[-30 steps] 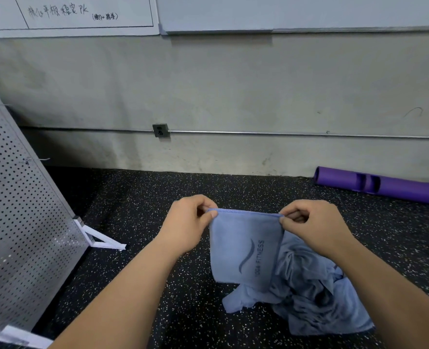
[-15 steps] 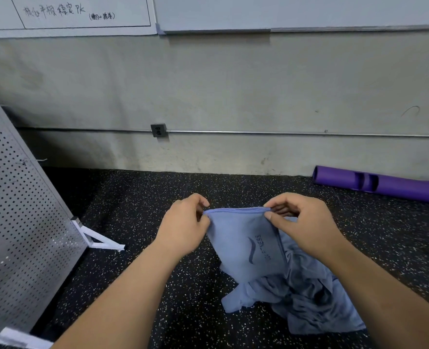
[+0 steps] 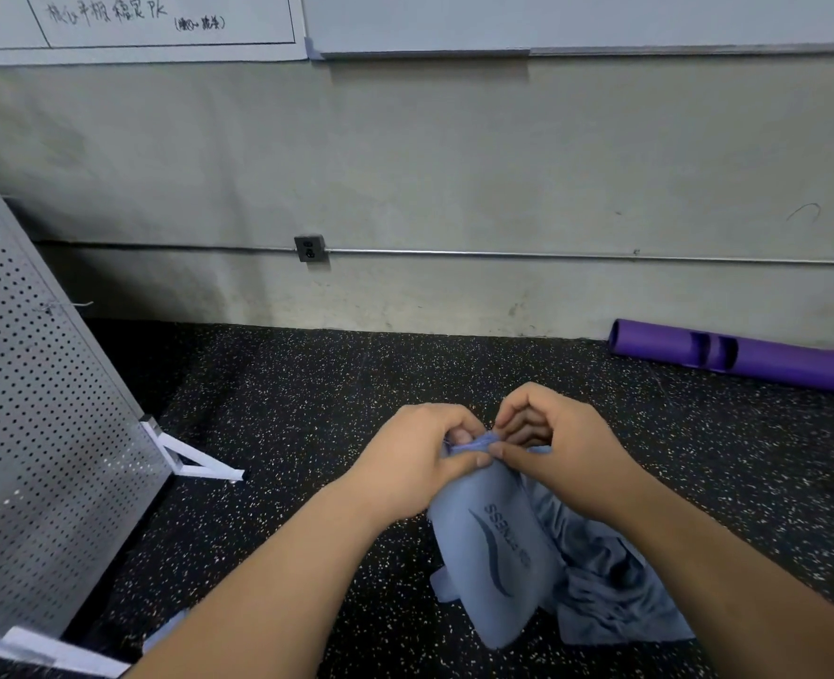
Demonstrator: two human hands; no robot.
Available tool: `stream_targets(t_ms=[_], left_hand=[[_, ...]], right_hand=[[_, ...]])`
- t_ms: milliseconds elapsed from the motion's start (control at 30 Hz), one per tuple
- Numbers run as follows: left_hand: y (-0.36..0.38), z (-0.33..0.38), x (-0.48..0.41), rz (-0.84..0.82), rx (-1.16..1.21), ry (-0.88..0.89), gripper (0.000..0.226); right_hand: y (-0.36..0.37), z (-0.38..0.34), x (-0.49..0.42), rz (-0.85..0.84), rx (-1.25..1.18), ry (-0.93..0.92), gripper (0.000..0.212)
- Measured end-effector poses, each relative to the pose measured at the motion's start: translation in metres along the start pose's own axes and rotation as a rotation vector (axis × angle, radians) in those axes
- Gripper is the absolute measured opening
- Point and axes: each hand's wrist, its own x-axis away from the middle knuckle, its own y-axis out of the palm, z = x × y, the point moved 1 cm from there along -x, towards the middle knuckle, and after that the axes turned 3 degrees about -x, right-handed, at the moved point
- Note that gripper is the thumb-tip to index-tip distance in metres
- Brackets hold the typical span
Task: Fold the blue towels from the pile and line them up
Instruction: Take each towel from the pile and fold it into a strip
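- The towel (image 3: 493,546) hangs with its long axis running from 12 o'clock to 6 o'clock. The bunched top edge is uppermost and the lower end leans slightly toward 5 o'clock.
- It sits low in the view, at about 5 o'clock from the centre, above the speckled black floor (image 3: 307,409). Whether its bottom end touches the floor cannot be told.
- The left hand (image 3: 415,463) pinches the top edge between thumb and curled fingers. The right hand (image 3: 557,448) pinches the same edge from the 3 o'clock side, and the two thumbs almost meet.
- A second ago the hands were apart, with the top edge stretched flat and wide between them. Now they have come together, and the cloth has doubled into a narrower, rounded drape.
- The towel is a pale, soft greyish blue. It carries a dark swoosh mark and a line of lettering that runs down its length.
- The pile (image 3: 601,590) of crumpled blue towels lies on the floor at 4 o'clock from the hanging towel, partly behind it.
- A perforated panel (image 3: 37,409) leans at 9 o'clock, and a purple tube (image 3: 748,357) lies by the wall at 3 o'clock.
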Motion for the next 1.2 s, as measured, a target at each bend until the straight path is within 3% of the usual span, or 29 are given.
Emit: stream_targets(t_ms=[167,267,367,467,667,900,1200], left_hand=[[-0.005,0.001,0.001,0.049,0.097,0.008,0.013],[-0.008,0.003,0.001,0.077,0.141,0.026,0.012],[-0.012,-0.002,0.001,0.089,0.091,0.045,0.012],[-0.017,-0.010,0.001,0.070,0.016,0.045,0.015],[-0.037,-0.013,0.004,0.266,0.106,-0.015,0.009],[-0.060,-0.047,0.005,0.472,0.212,-0.262,0.008],[-0.059,-0.058,0.003,0.611,0.412,-0.455,0.003]], right_hand=[[-0.002,0.009,0.001,-0.126,-0.087,0.136,0.038],[0.003,0.024,0.001,-0.256,0.120,0.162,0.025],[0.006,0.035,-0.002,-0.157,0.248,0.131,0.014],[0.007,0.029,-0.004,-0.061,0.223,0.068,0.022],[-0.001,0.043,-0.002,-0.253,0.512,0.143,0.028],[-0.036,0.047,0.001,-0.133,0.378,0.199,0.028],[-0.056,0.047,-0.004,0.036,0.306,0.166,0.027]])
